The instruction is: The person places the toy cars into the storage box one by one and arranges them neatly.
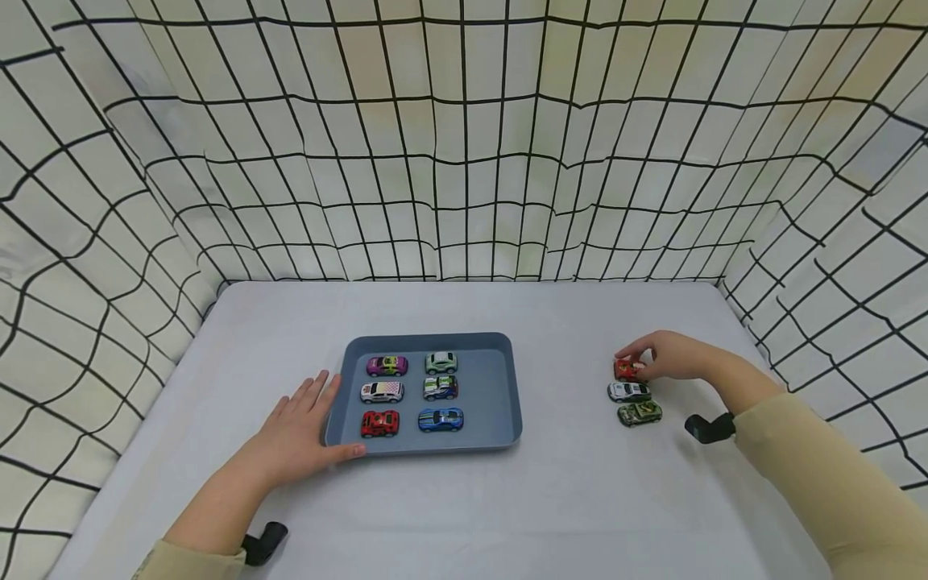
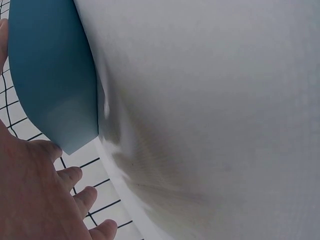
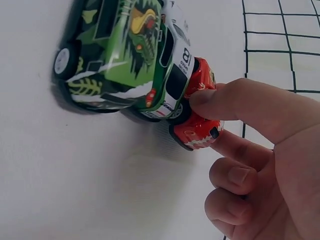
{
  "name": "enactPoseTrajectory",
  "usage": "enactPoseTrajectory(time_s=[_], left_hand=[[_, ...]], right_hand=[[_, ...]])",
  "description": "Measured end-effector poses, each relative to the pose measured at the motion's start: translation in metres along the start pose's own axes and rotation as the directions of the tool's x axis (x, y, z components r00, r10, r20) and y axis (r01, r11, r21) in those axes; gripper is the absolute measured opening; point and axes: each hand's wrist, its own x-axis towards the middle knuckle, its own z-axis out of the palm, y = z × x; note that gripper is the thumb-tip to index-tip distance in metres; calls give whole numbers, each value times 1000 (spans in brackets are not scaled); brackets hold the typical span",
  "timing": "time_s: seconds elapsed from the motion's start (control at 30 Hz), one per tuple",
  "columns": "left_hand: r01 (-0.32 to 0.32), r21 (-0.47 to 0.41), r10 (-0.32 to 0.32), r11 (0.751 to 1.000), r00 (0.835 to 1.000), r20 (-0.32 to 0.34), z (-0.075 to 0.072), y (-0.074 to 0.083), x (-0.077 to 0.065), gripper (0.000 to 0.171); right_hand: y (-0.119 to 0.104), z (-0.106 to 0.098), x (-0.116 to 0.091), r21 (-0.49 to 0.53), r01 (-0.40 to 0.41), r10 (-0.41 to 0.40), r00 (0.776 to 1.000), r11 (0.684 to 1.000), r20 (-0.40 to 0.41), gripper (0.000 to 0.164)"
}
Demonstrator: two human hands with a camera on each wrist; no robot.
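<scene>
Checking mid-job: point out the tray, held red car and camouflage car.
Tray (image 1: 487,395), head view: bare floor.
Held red car (image 3: 199,132), right wrist view: exposed bodywork.
Camouflage car (image 1: 640,413), head view: middle of top.

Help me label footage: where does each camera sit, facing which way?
Head: on the head, facing forward and down at the tray; left hand, right hand, sleeves show.
Left wrist: worn there, facing tray and cloth; left hand shows.
Right wrist: worn there, facing three cars; right hand shows.
Head and right wrist share the pinched red car.
</scene>
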Motion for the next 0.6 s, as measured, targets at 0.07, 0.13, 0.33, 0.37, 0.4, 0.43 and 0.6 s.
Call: enactPoseTrajectory(time_s=[0.07, 0.13, 0.33, 0.37, 0.4, 0.43, 0.6], left_hand=[[-1, 0, 1, 1000, 1000, 0, 0, 0, 0, 121], [-1, 3, 1, 1000, 1000, 0, 1, 0, 0, 122], [-3, 14, 3, 1000, 1000, -4, 2, -2, 1, 123], [-3, 14, 3, 1000, 1000, -5, 3, -2, 1, 123], [-3, 15, 3, 1000, 1000, -6, 3, -2, 1, 123], [-3, 15, 3, 1000, 1000, -6, 3, -2, 1, 123], [0, 14, 0, 1000, 1000, -1, 3, -1, 1, 124]], right_hand=[[-1, -1, -1, 9, 2, -2, 1000, 1000, -3, 40], [-1, -3, -1, 18, -2, 2, 1000, 1000, -8, 40], [-3, -9, -1, 57, -19, 20, 1000, 998, -17, 42], [-4, -10, -1, 62, -20, 21, 1000, 998, -17, 42], [-5, -11, -1, 66, -18, 19, 1000, 998, -19, 42], [-7, -12, -1, 68, -18, 19, 1000, 998, -19, 42], [-16, -14, 0, 72, -11, 12, 1000, 997, -15, 43]])
